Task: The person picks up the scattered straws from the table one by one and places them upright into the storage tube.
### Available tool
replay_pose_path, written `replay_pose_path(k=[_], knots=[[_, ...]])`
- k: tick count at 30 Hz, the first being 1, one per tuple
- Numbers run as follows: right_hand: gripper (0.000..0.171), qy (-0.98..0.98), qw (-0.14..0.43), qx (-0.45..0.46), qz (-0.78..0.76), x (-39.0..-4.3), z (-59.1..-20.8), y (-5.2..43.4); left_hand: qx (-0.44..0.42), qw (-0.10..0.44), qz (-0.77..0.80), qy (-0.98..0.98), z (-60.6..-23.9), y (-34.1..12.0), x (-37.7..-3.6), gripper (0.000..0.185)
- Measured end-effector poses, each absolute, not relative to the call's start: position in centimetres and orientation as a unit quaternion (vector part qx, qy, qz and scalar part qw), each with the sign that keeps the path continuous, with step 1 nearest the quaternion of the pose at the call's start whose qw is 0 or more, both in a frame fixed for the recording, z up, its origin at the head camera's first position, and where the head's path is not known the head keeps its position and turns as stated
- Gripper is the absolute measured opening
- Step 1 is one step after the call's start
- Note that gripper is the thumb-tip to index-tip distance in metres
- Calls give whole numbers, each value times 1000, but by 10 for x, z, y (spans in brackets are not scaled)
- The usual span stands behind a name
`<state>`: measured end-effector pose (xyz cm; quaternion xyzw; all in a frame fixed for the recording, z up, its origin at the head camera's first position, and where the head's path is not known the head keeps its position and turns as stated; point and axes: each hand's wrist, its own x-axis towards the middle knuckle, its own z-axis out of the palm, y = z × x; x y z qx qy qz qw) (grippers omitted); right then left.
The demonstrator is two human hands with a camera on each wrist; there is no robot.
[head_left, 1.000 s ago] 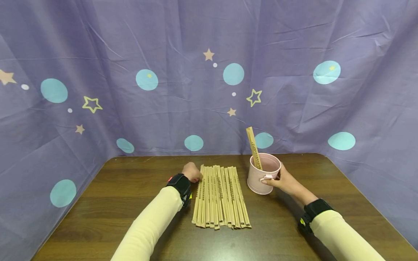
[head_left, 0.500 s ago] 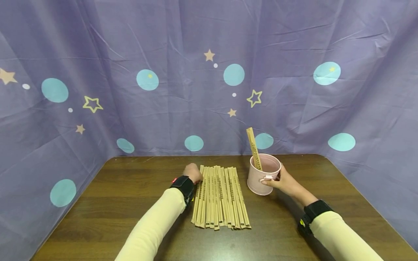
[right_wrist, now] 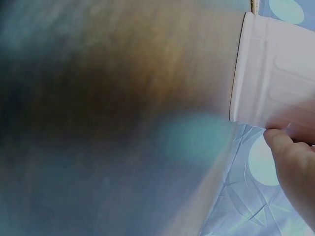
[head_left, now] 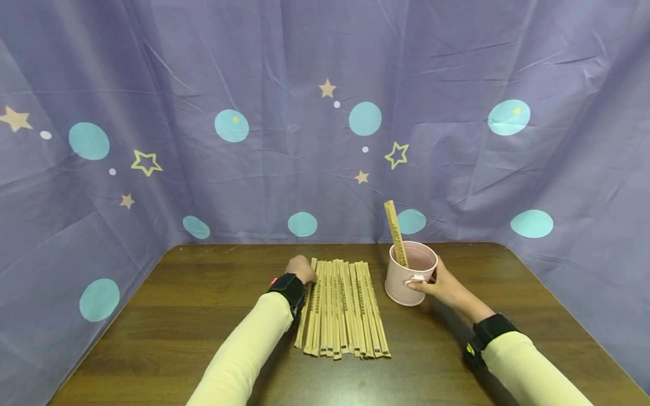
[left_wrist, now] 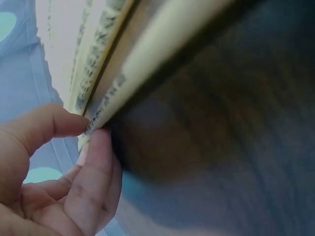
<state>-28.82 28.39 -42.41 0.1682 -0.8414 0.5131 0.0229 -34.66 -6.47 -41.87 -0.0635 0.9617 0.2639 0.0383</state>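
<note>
left hand (head_left: 301, 269): pinching the far tip of the leftmost stick (head_left: 303, 316) in the row on the counter (head_left: 152, 332)
right hand (head_left: 440, 283): wrapped around the pink cup (head_left: 408, 273), one stick standing inside it

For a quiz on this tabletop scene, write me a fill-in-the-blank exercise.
1. The right hand holds the pink metal ____ by its side.
2. One paper-wrapped chopstick pair stands ____ that container.
3. The left hand pinches the far end of the ____ wrapper in the flat row of paper-wrapped chopsticks on the brown wooden table.

Missing words: bucket; inside; leftmost
</note>
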Motion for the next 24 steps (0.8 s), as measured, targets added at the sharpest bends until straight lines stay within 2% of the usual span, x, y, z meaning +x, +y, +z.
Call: replay_pose_path(k=[6,9,12,13,16,17,19,20,23,24], knots=[[91,-840,28,169,515,-289,-426,284,-66,39,310,948,-406,-74,-344,24],[91,-840,31,168,515,-290,-425,284,-74,48,311,946,-391,-78,-352,19],[91,-840,30,164,516,-290,-424,284,-67,55,297,951,-390,-85,-379,17],[91,-841,29,162,516,-290,-424,284,-48,34,296,953,-399,-90,-395,21],[92,-840,23,161,518,-289,-424,284,-29,30,312,949,-411,-99,-429,29],[92,-839,22,161,518,-289,-424,284,-15,12,335,942,-416,-102,-438,29],[92,-839,22,166,518,-289,-424,284,-17,8,369,929,-405,-101,-440,30],[92,-839,22,167,518,-289,-424,284,-31,25,389,920,-389,-98,-433,28],[90,-840,27,176,513,-289,-423,284,-33,17,415,909,-352,-86,-414,18],[89,-841,28,177,511,-289,-423,285,-42,33,420,906,-337,-82,-406,16]])
